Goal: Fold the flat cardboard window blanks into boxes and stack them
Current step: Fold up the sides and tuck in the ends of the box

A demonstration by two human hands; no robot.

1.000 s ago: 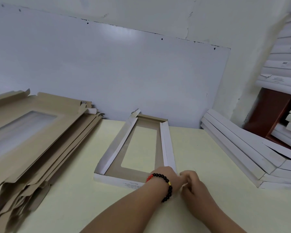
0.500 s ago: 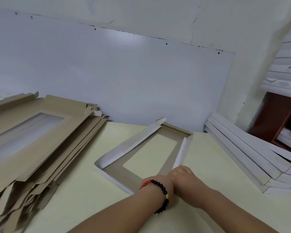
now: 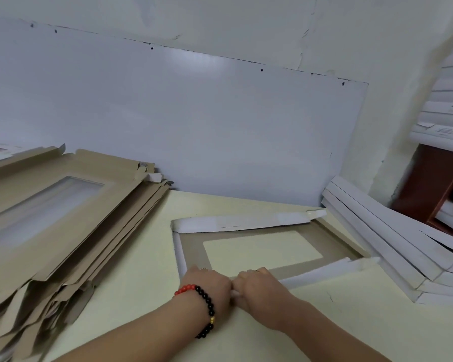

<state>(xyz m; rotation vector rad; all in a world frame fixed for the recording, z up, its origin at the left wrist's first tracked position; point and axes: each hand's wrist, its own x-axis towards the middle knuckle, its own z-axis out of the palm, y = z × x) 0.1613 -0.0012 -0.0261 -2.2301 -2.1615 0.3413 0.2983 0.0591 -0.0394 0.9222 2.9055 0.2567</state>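
Observation:
A half-folded window box (image 3: pixel 194 253), brown inside and white outside, lies on the pale yellow table (image 3: pixel 131 283) with its long axis running left to right. Its far long flap (image 3: pixel 246 222) stands folded up. My left hand (image 3: pixel 205 284), with a bead bracelet at the wrist, and my right hand (image 3: pixel 259 290) sit side by side at the near-left corner, fingers curled over the near long side wall (image 3: pixel 324 271). A thick pile of flat brown window blanks (image 3: pixel 58 212) lies at the left. Folded white boxes (image 3: pixel 392 244) are stacked at the right.
A white board (image 3: pixel 194 126) leans against the wall behind the table. More white boxes (image 3: pixel 447 118) are piled high at the far right above a reddish-brown panel (image 3: pixel 426 186). The stack at the right reaches close to the box's right end.
The box has been turned clockwise on the table, from pointing away from me to lying across. Both hands stayed together at its near corner and now grip the near long wall.

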